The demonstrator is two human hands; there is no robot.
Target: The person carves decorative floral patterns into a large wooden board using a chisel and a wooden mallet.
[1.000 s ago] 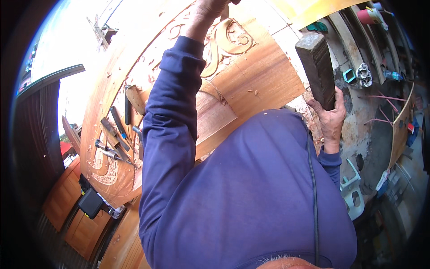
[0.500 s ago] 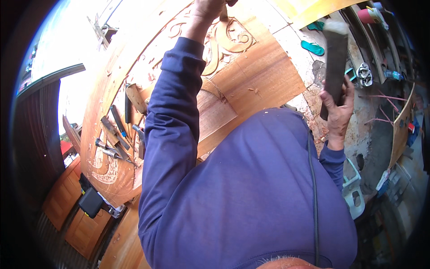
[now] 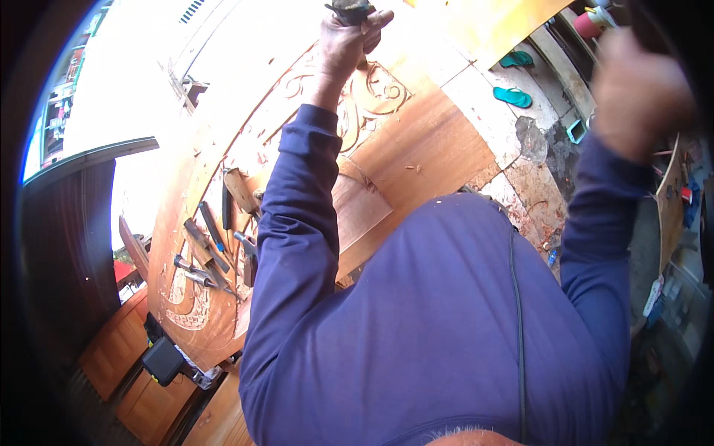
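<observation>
My left hand (image 3: 343,48) is closed around a chisel (image 3: 349,12), whose dark handle end shows above the fist. Its blade end points down to the carved wooden panel (image 3: 439,126), by scrolls cut in relief. Raised at the upper right, my right hand (image 3: 639,93) is smeared by motion, its fingers curled. The mallet, a thick dark block that it gripped half a second ago, now blends into the dark rim of the picture. Left of my left sleeve, several chisels and gouges (image 3: 211,224) lie on the panel beside a wooden-handled tool (image 3: 239,190).
Wood chips are scattered over the panel and the tiled floor (image 3: 535,189). Green flip-flops (image 3: 513,97) lie on the floor at the right. A black box-shaped device (image 3: 163,362) is by the panel's lower left corner. Panelled wooden boards (image 3: 111,357) stand at the far left.
My right hand has swung up and outward to the right, from beside my body to the upper right rim. The left hand stays at the carving; the whole view has shifted slightly.
</observation>
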